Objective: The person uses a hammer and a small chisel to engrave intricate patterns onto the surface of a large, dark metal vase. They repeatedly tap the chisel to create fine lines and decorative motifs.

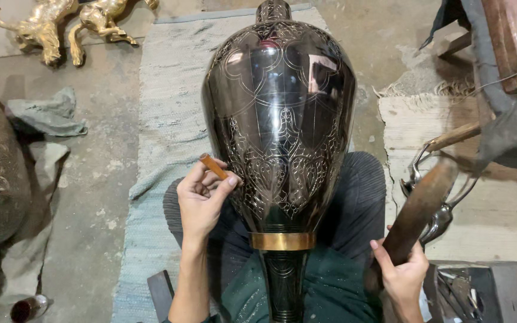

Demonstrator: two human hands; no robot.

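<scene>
Left hand (201,200) pinches chisel (213,165) against vase (279,119) — right hand (403,275) grips mallet (420,206).

Light: even, moderately bright, from above | Glare: pale reflections on the polished dark vase (279,113) | Shadows: soft, deepest at the left edge | Blur: raised wooden mallet (419,206) smeared | Focus: otherwise sharp, corners slightly stretched

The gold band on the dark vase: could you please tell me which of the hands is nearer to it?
Left. The left hand is beside the vase, just above the gold band; the right hand is farther off, holding a hammer.
</scene>
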